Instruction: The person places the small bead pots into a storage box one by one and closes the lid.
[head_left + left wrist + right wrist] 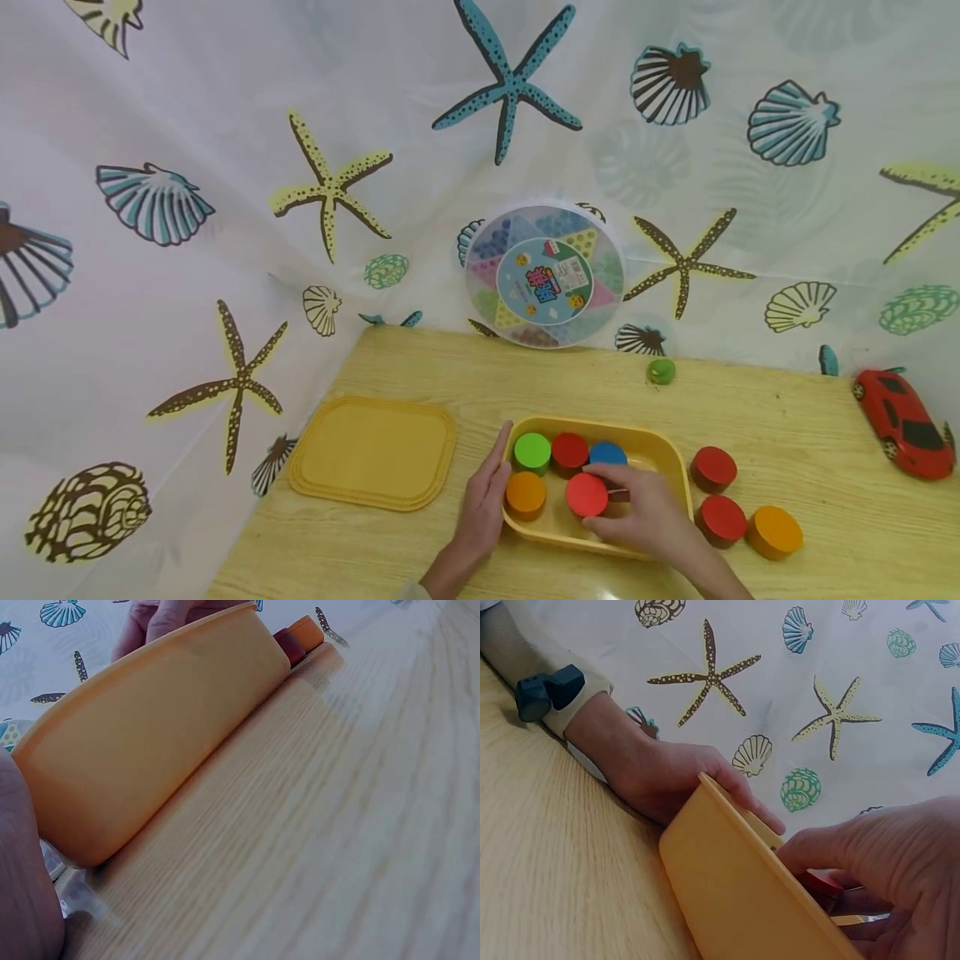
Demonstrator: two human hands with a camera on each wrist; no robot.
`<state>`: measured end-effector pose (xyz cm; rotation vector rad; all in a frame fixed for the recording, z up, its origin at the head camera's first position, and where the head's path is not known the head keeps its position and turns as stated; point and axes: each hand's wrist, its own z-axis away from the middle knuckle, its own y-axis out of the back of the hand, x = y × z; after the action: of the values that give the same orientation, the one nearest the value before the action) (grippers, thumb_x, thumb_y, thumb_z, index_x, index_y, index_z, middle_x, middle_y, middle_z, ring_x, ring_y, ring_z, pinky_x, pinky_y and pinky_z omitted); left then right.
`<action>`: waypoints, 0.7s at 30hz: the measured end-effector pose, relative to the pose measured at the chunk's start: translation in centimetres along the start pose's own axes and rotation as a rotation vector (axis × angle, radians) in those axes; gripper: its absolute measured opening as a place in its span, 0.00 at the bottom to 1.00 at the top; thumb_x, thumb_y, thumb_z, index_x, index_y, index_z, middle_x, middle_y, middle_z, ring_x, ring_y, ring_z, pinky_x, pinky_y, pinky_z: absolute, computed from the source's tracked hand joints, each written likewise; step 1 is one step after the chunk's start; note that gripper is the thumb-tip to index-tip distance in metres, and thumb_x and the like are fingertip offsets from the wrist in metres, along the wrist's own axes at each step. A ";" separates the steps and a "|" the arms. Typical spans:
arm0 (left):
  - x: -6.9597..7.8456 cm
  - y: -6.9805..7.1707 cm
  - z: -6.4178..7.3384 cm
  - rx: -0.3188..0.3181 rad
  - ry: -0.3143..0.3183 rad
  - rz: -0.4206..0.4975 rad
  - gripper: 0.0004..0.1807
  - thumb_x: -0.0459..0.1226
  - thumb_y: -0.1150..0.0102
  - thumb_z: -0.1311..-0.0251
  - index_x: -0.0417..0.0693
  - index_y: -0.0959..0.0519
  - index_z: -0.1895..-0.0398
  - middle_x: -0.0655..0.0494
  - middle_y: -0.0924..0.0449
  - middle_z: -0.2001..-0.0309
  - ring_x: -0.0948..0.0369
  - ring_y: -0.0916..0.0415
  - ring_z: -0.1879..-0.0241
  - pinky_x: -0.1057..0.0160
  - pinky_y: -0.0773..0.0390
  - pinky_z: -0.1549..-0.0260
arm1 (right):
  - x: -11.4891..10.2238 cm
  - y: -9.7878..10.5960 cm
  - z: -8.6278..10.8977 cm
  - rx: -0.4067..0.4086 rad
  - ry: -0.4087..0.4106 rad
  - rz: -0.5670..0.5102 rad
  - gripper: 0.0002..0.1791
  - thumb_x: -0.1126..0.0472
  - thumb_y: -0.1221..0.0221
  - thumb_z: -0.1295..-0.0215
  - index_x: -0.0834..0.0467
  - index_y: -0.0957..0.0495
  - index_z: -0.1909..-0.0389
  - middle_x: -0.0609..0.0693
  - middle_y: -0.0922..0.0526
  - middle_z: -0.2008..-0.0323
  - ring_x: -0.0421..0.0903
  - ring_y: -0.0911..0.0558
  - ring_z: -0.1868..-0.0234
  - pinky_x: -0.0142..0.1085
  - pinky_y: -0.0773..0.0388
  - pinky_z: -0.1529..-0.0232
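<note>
My right hand (651, 510) reaches into a yellow plastic tub (561, 542) and pinches a red round block (587, 495) between thumb and fingers. My left hand (482, 510) lies along the tub's left side, its fingers straight and touching the wall. Inside the tub, a green block (532, 452) and a dark red block (570, 452) sit along the back, with a blue block (607, 453) beside them. An orange block (526, 493) is at the front left. In the right wrist view, the tub wall and my fingers hide most of the red block (821, 883).
Right of the tub are two red blocks (714, 468) and an orange block (776, 532). A yellow lid (372, 452) lies at left. Farther back stand a round game box (544, 277) and a small green object (662, 371). A red toy car (903, 423) is far right.
</note>
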<state>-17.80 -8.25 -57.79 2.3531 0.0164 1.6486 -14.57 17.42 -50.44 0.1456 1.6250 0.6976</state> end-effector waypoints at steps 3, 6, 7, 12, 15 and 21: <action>0.1 -0.1 0.0 0.000 0.010 -0.009 0.28 0.37 0.66 0.14 0.49 0.46 0.16 0.46 0.46 0.18 0.54 0.50 0.19 0.73 0.52 0.24 | -0.2 -0.5 -0.3 -0.050 -0.009 -0.018 0.32 0.59 0.22 0.44 0.63 0.19 0.39 0.58 0.14 0.46 0.52 0.12 0.51 0.38 0.11 0.51; 0.1 -0.1 0.1 0.004 0.017 -0.013 0.28 0.37 0.66 0.14 0.49 0.46 0.16 0.48 0.46 0.18 0.56 0.50 0.19 0.73 0.52 0.24 | -0.2 -0.9 -0.8 -0.094 -0.027 -0.019 0.31 0.58 0.22 0.43 0.62 0.19 0.39 0.56 0.14 0.46 0.49 0.13 0.51 0.38 0.12 0.51; 0.0 -0.1 0.1 0.006 0.025 -0.012 0.28 0.37 0.66 0.14 0.50 0.46 0.16 0.49 0.46 0.18 0.58 0.50 0.19 0.73 0.52 0.24 | -0.1 -1.0 -1.0 -0.105 -0.023 -0.007 0.31 0.58 0.23 0.42 0.62 0.19 0.39 0.55 0.14 0.47 0.49 0.14 0.52 0.38 0.12 0.51; -0.1 0.0 0.2 0.006 0.031 -0.011 0.28 0.37 0.67 0.14 0.50 0.46 0.16 0.49 0.46 0.18 0.57 0.50 0.19 0.74 0.51 0.24 | 0.4 -1.5 -1.9 -0.158 0.009 0.037 0.29 0.60 0.23 0.42 0.63 0.19 0.41 0.54 0.14 0.47 0.48 0.16 0.52 0.39 0.13 0.50; -0.1 0.0 0.2 0.002 0.043 -0.016 0.28 0.38 0.67 0.14 0.51 0.47 0.15 0.49 0.46 0.17 0.58 0.50 0.19 0.73 0.51 0.24 | 0.6 -1.8 -2.3 -0.170 0.021 0.040 0.29 0.62 0.23 0.42 0.64 0.20 0.40 0.56 0.15 0.45 0.50 0.15 0.49 0.43 0.12 0.49; 0.0 -0.1 0.0 0.007 0.037 -0.017 0.28 0.37 0.67 0.14 0.52 0.46 0.16 0.48 0.46 0.18 0.57 0.50 0.19 0.73 0.52 0.24 | 0.8 -2.0 -2.5 -0.158 -0.002 0.061 0.32 0.62 0.23 0.42 0.66 0.20 0.38 0.60 0.16 0.42 0.52 0.15 0.47 0.48 0.12 0.48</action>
<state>-17.81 -8.12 -57.84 2.3208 0.0493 1.6872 -16.47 15.30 -52.07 0.0811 1.5615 0.8692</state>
